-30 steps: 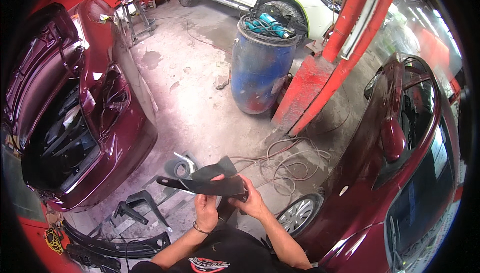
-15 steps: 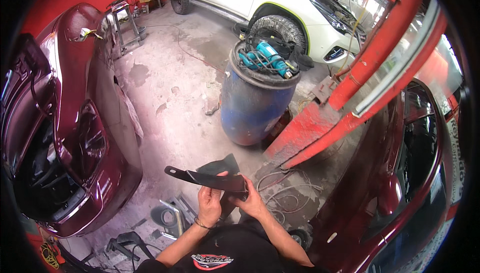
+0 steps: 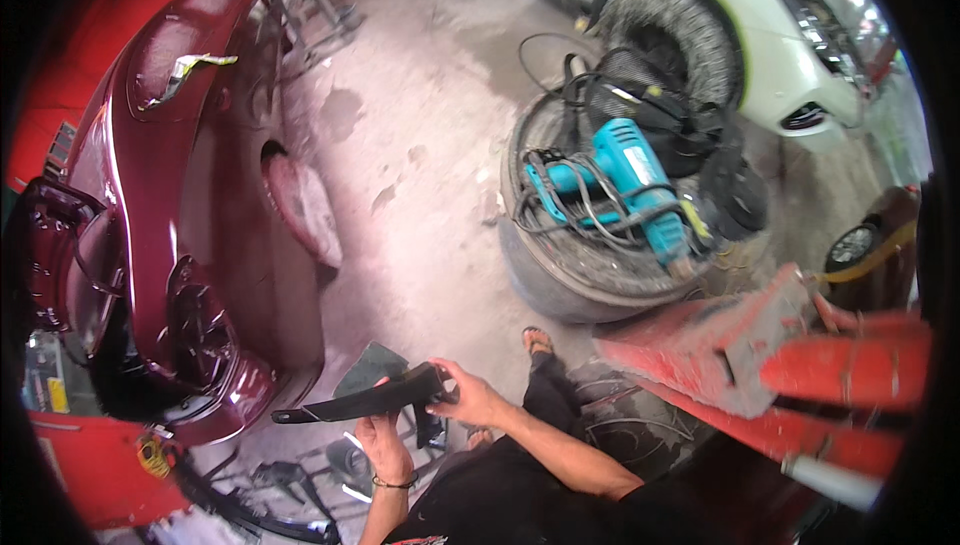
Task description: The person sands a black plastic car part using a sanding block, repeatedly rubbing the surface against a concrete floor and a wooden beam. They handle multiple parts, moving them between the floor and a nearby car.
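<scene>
A long, curved black plastic part (image 3: 350, 401) with a slotted end on the left is held in both my hands, low in the middle of the head view. My left hand (image 3: 388, 445) grips it from below, wearing a bracelet at the wrist. My right hand (image 3: 465, 395) has its fingers wrapped round the part's right end. A flat dark piece (image 3: 368, 369) shows just behind the part, and I cannot tell whether it is joined to it. My sandalled foot (image 3: 537, 340) shows on the floor beyond my right hand.
A blue drum (image 3: 550, 280) with a teal power tool (image 3: 635, 180), cables and a black bag stands ahead. A red lift post (image 3: 840, 360) is close at the right. A maroon car (image 3: 225, 165) is at the left, a white car (image 3: 820, 65) behind, loose black parts (image 3: 285, 480) on the floor.
My view has moved forward, bringing the drum and its tools closer and the post to the lower right. Both hands still hold the part, which now sits further left and lower in view.
</scene>
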`<state>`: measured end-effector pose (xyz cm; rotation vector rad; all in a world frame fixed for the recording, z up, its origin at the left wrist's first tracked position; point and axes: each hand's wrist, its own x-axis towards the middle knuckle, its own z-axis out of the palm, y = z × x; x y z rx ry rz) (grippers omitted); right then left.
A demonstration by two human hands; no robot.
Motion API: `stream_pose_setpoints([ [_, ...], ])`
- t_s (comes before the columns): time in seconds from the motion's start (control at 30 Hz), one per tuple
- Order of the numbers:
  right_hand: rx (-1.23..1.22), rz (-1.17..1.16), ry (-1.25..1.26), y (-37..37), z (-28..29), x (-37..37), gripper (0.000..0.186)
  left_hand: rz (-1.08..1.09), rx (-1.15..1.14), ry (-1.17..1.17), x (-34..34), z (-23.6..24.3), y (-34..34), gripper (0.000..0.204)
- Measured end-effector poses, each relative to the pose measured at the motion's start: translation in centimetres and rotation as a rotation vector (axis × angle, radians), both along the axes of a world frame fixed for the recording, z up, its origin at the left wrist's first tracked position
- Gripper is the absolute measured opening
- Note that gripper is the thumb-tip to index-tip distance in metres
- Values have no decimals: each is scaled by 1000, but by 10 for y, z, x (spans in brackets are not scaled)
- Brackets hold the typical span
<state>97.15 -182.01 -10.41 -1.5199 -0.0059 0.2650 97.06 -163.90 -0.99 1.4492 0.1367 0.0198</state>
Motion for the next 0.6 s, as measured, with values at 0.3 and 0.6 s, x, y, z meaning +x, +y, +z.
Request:
stream_pose_setpoints([
  [0.3,230,204,158,-62,-79,109,90,224,201,182,67,-9,-91,42],
  [0.6,279,212,177,-82,-122,139,93,268,241,313,96,-43,-115,25],
])
